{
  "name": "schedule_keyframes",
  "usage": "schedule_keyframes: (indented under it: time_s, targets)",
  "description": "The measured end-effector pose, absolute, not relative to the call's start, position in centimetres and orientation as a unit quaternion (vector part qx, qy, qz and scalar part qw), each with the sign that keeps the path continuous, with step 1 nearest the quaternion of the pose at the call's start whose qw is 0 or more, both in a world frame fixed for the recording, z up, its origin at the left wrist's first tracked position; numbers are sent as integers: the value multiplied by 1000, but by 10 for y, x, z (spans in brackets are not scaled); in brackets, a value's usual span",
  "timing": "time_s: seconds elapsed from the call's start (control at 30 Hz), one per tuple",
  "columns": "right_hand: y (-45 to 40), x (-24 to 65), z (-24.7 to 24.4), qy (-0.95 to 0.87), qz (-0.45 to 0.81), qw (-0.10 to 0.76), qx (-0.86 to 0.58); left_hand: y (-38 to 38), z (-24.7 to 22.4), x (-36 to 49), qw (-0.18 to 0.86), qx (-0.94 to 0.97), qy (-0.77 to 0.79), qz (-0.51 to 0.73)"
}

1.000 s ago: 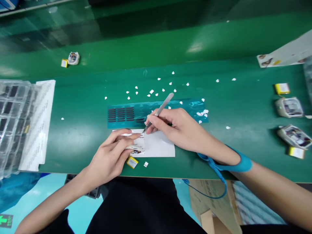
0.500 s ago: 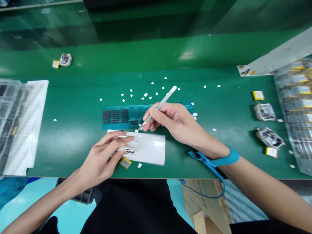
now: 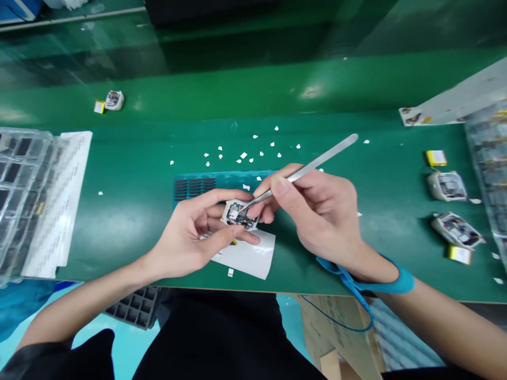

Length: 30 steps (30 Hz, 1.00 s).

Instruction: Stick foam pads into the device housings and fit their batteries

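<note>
My left hand (image 3: 202, 232) holds a small white device housing (image 3: 251, 222) by its edges, its circuit board facing up. In my right hand (image 3: 312, 203) is a pair of metal tweezers (image 3: 325, 157), gripped like a pen. Their tips reach into the open housing, at a small white piece on the board; whether they pinch it I cannot tell. Under my left hand a yellow-edged battery (image 3: 233, 243) shows in part. Below the hands lies a glossy white sheet (image 3: 261, 253), with a small printed label (image 3: 230, 273) beside it.
Behind the hands lies a blue film strip with dark pads (image 3: 194, 188). Several white stickers (image 3: 243, 155) are scattered beyond. Open housings (image 3: 447, 186) with batteries (image 3: 436, 158) sit right, near clear trays (image 3: 491, 158). More trays (image 3: 19, 195) stand left. A blue wrist strap (image 3: 396, 279) circles my right wrist.
My left hand has lifted the housing off the white sheet and turned its open side up. The tweezers have moved from the sheet's far edge into the housing. The view has shifted slightly.
</note>
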State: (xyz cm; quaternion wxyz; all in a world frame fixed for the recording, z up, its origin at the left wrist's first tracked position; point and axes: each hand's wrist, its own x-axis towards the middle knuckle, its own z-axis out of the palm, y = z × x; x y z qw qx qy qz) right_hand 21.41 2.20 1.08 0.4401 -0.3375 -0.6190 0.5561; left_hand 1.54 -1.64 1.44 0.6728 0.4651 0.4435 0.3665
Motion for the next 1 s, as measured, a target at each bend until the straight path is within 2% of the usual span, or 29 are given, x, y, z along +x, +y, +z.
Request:
schedule_keyframes:
  time_s: [0.3,0.6,0.83,1.0]
  targets:
    - [21,212,8,-597,567,445,-352,-19,14,19,673,447,451,379]
    - [20,210,8,-618,534,452,-359,-23,11,21,679,435,428,409]
    - [13,205,1,-650,489,467,-347,-24,11,19,642,452,456,420]
    - [20,211,-5,-656,392,553,-332,-12,16,1,572,520,491,402]
